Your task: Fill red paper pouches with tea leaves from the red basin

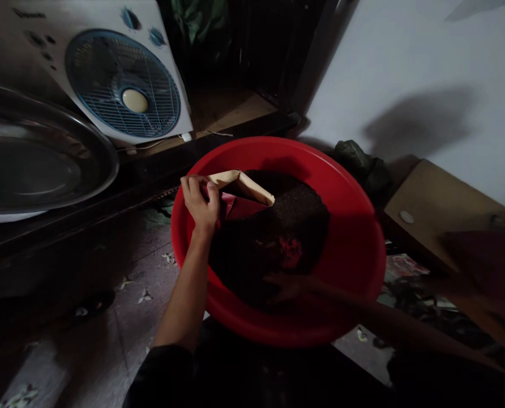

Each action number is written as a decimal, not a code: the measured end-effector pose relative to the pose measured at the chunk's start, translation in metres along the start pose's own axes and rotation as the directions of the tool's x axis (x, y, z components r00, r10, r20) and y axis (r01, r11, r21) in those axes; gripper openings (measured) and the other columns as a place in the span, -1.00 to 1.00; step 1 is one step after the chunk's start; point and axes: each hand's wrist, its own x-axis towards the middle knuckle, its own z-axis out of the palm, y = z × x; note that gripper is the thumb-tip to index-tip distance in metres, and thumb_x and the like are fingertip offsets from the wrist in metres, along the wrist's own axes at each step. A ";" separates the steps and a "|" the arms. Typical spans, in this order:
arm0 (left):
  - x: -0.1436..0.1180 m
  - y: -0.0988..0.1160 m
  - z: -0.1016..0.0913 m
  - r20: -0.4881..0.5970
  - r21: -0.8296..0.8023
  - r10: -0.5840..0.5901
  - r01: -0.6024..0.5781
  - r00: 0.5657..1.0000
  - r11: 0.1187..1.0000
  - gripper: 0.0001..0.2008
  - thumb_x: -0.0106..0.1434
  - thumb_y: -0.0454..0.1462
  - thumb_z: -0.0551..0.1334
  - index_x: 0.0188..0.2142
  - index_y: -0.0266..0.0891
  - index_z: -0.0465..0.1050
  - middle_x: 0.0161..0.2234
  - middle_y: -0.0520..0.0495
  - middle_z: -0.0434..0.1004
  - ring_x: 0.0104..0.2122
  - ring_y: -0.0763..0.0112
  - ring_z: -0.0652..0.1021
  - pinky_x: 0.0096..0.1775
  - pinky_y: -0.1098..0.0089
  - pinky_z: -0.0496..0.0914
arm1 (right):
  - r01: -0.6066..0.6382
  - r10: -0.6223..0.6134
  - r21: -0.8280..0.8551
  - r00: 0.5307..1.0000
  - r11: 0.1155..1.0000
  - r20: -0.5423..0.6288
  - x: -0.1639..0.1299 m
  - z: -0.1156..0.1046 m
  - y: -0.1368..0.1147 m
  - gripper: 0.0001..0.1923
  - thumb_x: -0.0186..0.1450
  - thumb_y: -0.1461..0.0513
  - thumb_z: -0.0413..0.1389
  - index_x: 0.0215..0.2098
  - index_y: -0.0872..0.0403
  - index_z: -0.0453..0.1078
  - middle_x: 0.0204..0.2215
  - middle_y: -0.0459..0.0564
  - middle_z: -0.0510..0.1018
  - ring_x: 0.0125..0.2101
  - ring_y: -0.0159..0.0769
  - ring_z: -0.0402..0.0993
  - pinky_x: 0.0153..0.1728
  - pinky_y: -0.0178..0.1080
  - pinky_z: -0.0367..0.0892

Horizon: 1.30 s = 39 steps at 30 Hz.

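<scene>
Nearest me, my left hand (201, 204) pinches the near-left corner of a paper bag (242, 190), its long axis running right over the dark grainy heap (295, 221) in the red basin (354, 192); my right hand (286, 286) lies spread open on that heap, nearer; a fan (123, 85) stands far left.
</scene>
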 end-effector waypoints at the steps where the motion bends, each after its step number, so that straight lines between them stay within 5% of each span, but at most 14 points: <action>1: 0.000 0.000 0.000 0.006 0.003 -0.009 0.009 1.000 1.000 -0.79 0.36 -0.11 0.07 -0.32 -0.17 0.28 -0.29 -0.07 0.31 -0.25 0.26 0.42 -0.11 0.14 0.39 | 0.016 -0.016 0.051 1.000 0.999 0.005 -0.003 0.002 0.002 0.10 0.06 -0.24 0.27 0.43 -0.01 0.06 0.42 0.14 0.06 0.40 0.20 -0.07 0.37 0.12 -0.07; 6: -0.001 0.000 0.000 0.012 0.007 -0.004 0.004 1.000 1.000 -0.73 0.38 -0.06 0.04 -0.33 -0.17 0.27 -0.31 -0.06 0.31 -0.25 0.26 0.42 -0.10 0.15 0.38 | 0.208 -0.209 0.279 0.978 0.937 -0.026 -0.011 0.004 0.001 -0.22 0.04 0.03 0.32 0.21 0.05 0.38 0.16 0.10 0.49 0.15 0.04 0.40 0.19 -0.04 0.28; 8: -0.003 0.001 0.000 0.023 -0.006 0.021 -0.020 1.000 1.000 -0.73 0.38 -0.05 0.04 -0.33 -0.17 0.27 -0.30 -0.07 0.32 -0.25 0.26 0.43 -0.11 0.17 0.38 | 0.298 -0.260 0.309 0.953 0.903 -0.158 -0.016 -0.006 -0.003 -0.40 0.04 0.08 0.32 0.04 0.08 0.47 0.03 0.07 0.56 0.06 -0.02 0.47 0.14 -0.06 0.33; 10: -0.006 0.003 0.002 0.045 -0.023 0.046 -0.045 0.998 0.999 -0.73 0.38 -0.05 0.04 -0.32 -0.16 0.26 -0.30 -0.08 0.34 -0.24 0.26 0.44 -0.12 0.18 0.39 | 0.419 -0.279 0.353 0.880 0.836 -0.384 -0.024 -0.020 -0.008 -0.59 0.09 0.08 0.29 -0.12 0.07 0.48 -0.15 -0.01 0.59 -0.08 -0.13 0.52 0.04 -0.11 0.38; 12: -0.009 0.004 0.004 0.072 -0.025 0.079 -0.077 0.994 0.997 -0.74 0.37 -0.05 0.04 -0.31 -0.17 0.28 -0.28 -0.10 0.36 -0.22 0.24 0.46 -0.11 0.17 0.40 | 0.567 -0.217 0.403 0.733 0.718 -0.645 -0.034 -0.037 -0.016 -0.68 0.11 0.08 0.30 -0.22 0.03 0.44 -0.35 -0.12 0.54 -0.30 -0.27 0.52 -0.17 -0.19 0.44; 15: -0.012 0.007 0.006 0.113 0.009 0.106 -0.108 0.988 0.994 -0.74 0.35 -0.05 0.05 -0.28 -0.17 0.30 -0.25 -0.13 0.39 -0.19 0.20 0.48 -0.10 0.16 0.40 | 0.802 0.012 0.381 0.423 0.460 -0.906 -0.046 -0.066 -0.037 -0.68 0.13 0.07 0.28 -0.23 -0.03 0.33 -0.43 -0.20 0.46 -0.49 -0.38 0.42 -0.44 -0.30 0.37; 17: -0.014 0.009 0.007 0.126 0.027 0.101 -0.105 0.987 0.994 -0.75 0.34 -0.06 0.05 -0.27 -0.16 0.30 -0.25 -0.13 0.39 -0.19 0.20 0.48 -0.11 0.18 0.40 | 0.905 0.135 0.271 0.239 0.328 -0.961 -0.049 -0.085 -0.055 -0.67 0.16 0.05 0.24 -0.18 -0.06 0.29 -0.33 -0.15 0.50 -0.42 -0.37 0.46 -0.44 -0.31 0.38; 20: -0.014 0.009 0.006 0.135 0.013 0.111 -0.114 0.985 0.993 -0.76 0.34 -0.07 0.04 -0.25 -0.17 0.31 -0.24 -0.14 0.39 -0.20 0.20 0.47 -0.12 0.18 0.40 | 0.962 0.226 0.097 0.038 0.255 -0.973 -0.043 -0.111 -0.086 -0.67 0.24 0.01 0.14 -0.10 -0.06 0.26 -0.17 -0.06 0.52 -0.21 -0.29 0.53 -0.26 -0.22 0.47; 23: -0.015 0.009 0.005 0.148 -0.009 0.135 -0.136 0.980 0.991 -0.73 0.35 -0.06 0.02 -0.22 -0.18 0.31 -0.23 -0.16 0.40 -0.18 0.19 0.47 -0.10 0.16 0.39 | 0.969 0.229 -0.018 -0.076 0.248 -0.970 -0.033 -0.128 -0.112 -0.70 0.26 0.03 0.10 -0.12 -0.03 0.28 -0.13 -0.03 0.50 -0.06 -0.24 0.50 -0.03 -0.12 0.45; 28: -0.015 0.008 0.006 0.175 -0.009 0.181 -0.182 0.968 0.983 -0.73 0.35 -0.06 0.04 -0.22 -0.19 0.32 -0.23 -0.17 0.41 -0.19 0.19 0.48 -0.13 0.18 0.40 | 0.906 -0.017 -0.187 -0.196 0.379 -0.981 -0.027 -0.139 -0.136 -0.83 0.28 0.07 0.11 -0.28 -0.01 0.36 -0.19 -0.05 0.54 -0.05 -0.23 0.50 0.11 -0.07 0.36; 32: -0.015 0.008 0.007 0.181 0.016 0.149 -0.154 0.972 0.988 -0.75 0.33 -0.07 0.05 -0.23 -0.18 0.33 -0.22 -0.18 0.42 -0.19 0.17 0.48 -0.12 0.16 0.40 | 0.839 -0.126 -0.254 -0.220 0.481 -0.967 -0.032 -0.146 -0.128 -0.78 0.35 0.04 0.06 -0.22 -0.02 0.44 -0.11 -0.04 0.57 0.06 -0.21 0.47 0.14 -0.08 0.33; 35: -0.014 0.008 0.005 0.133 0.058 0.093 -0.102 0.987 0.993 -0.78 0.33 -0.10 0.06 -0.26 -0.18 0.32 -0.24 -0.16 0.41 -0.21 0.17 0.47 -0.14 0.16 0.38 | 0.832 0.025 -0.153 -0.196 0.533 -0.980 -0.023 -0.150 -0.094 -0.72 0.36 0.02 0.02 -0.11 -0.04 0.42 -0.01 -0.02 0.55 0.04 -0.22 0.49 0.08 -0.09 0.36; 37: -0.012 0.006 0.004 0.095 0.066 0.070 -0.077 0.993 0.995 -0.80 0.33 -0.12 0.05 -0.27 -0.17 0.32 -0.26 -0.14 0.41 -0.21 0.18 0.47 -0.14 0.16 0.37 | 0.778 0.146 0.093 0.001 0.622 -0.989 -0.009 -0.145 -0.063 -0.64 0.39 0.01 -0.13 -0.02 -0.04 0.35 0.03 0.02 0.52 0.02 -0.26 0.50 0.01 -0.13 0.41; 39: -0.011 0.004 0.004 0.080 0.062 0.058 -0.063 0.995 0.996 -0.81 0.33 -0.13 0.05 -0.28 -0.17 0.31 -0.27 -0.13 0.40 -0.20 0.17 0.46 -0.12 0.15 0.37 | 0.582 0.191 0.345 0.311 0.737 -0.931 0.008 -0.131 -0.033 -0.56 0.40 0.01 -0.24 0.04 -0.03 0.31 0.03 0.06 0.52 -0.02 -0.27 0.52 -0.07 -0.15 0.45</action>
